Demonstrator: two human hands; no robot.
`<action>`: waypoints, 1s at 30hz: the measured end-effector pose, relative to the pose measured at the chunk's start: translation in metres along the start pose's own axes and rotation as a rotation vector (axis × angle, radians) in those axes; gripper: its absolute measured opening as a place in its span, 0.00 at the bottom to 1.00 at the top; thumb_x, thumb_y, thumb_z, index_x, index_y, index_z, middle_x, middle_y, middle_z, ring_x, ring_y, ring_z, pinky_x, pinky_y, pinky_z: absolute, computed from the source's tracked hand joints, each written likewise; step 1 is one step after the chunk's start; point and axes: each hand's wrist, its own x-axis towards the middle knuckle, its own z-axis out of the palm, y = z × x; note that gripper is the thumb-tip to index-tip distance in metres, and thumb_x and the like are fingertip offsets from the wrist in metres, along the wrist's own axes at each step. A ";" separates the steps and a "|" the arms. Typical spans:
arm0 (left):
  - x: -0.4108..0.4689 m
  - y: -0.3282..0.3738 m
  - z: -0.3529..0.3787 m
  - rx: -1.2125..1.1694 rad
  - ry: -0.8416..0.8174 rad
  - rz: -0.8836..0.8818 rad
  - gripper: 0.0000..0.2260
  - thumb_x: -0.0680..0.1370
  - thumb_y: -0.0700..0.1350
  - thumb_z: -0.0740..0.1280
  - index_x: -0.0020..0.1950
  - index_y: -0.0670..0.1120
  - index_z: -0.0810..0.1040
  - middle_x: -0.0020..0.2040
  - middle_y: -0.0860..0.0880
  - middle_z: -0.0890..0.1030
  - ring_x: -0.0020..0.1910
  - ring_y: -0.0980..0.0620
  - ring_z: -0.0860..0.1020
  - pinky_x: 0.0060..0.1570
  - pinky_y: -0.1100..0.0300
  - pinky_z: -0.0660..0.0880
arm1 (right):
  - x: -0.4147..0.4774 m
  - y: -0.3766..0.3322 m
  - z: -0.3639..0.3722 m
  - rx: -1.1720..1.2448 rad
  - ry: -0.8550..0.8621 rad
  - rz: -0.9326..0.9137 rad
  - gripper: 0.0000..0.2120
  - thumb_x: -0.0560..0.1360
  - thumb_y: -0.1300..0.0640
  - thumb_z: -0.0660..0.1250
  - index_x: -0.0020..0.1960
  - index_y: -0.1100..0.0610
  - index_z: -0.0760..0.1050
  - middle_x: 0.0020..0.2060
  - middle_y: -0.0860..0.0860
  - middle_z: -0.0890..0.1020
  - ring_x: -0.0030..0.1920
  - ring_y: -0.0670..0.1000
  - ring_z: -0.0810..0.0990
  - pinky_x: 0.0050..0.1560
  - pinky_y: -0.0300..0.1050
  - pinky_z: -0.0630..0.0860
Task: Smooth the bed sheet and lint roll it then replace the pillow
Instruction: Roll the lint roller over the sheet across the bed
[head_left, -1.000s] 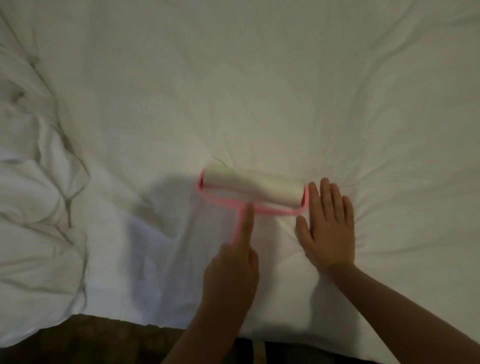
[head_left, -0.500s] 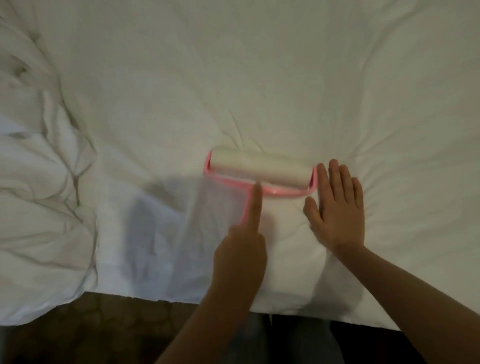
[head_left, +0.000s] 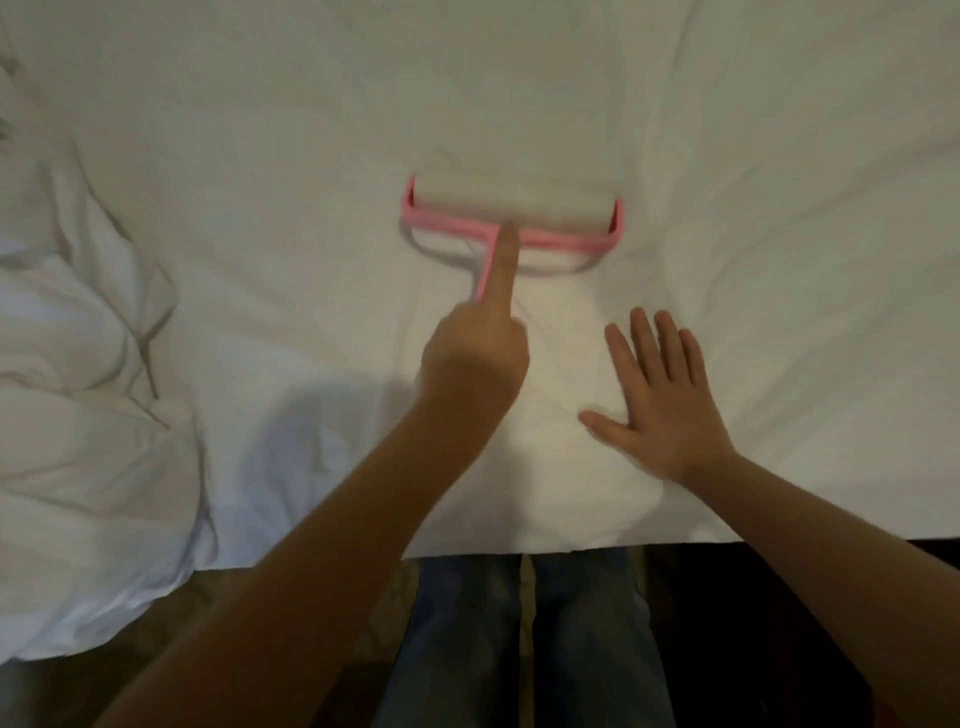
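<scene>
Head view is showing the lint roller (head_left: 511, 205) resting on the white bed sheet (head_left: 753, 156), roll touching the fabric. The left hand (head_left: 475, 358) is holding its pink handle, grip curled around it, index finger stretching along the stem. The right hand (head_left: 660, 410), grip spread flat and holding nothing, is pressing on the sheet near the roller. Crumpled bedding (head_left: 78, 389) is bunching at the left.

Faded blue jeans (head_left: 457, 644) (forearms (head_left: 363, 519) bare)
</scene>
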 end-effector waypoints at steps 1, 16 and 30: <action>-0.025 -0.012 0.004 -0.014 -0.062 -0.002 0.34 0.75 0.35 0.60 0.76 0.55 0.51 0.25 0.54 0.59 0.22 0.60 0.58 0.21 0.67 0.62 | -0.004 -0.002 0.000 -0.002 -0.009 0.005 0.42 0.76 0.30 0.42 0.75 0.62 0.53 0.73 0.65 0.58 0.73 0.63 0.50 0.72 0.52 0.39; -0.001 -0.032 0.009 -0.030 -0.152 0.118 0.34 0.75 0.36 0.57 0.76 0.58 0.49 0.27 0.50 0.65 0.28 0.48 0.71 0.32 0.53 0.72 | -0.038 -0.010 0.005 -0.062 -0.189 -0.034 0.55 0.67 0.21 0.41 0.76 0.64 0.45 0.74 0.63 0.52 0.73 0.65 0.49 0.72 0.54 0.39; -0.091 -0.111 -0.011 0.113 -0.295 0.270 0.36 0.71 0.37 0.60 0.75 0.59 0.54 0.26 0.57 0.61 0.21 0.60 0.59 0.21 0.70 0.55 | -0.066 -0.028 0.017 -0.022 -0.205 0.068 0.52 0.67 0.22 0.36 0.77 0.60 0.37 0.74 0.63 0.51 0.75 0.61 0.34 0.71 0.57 0.36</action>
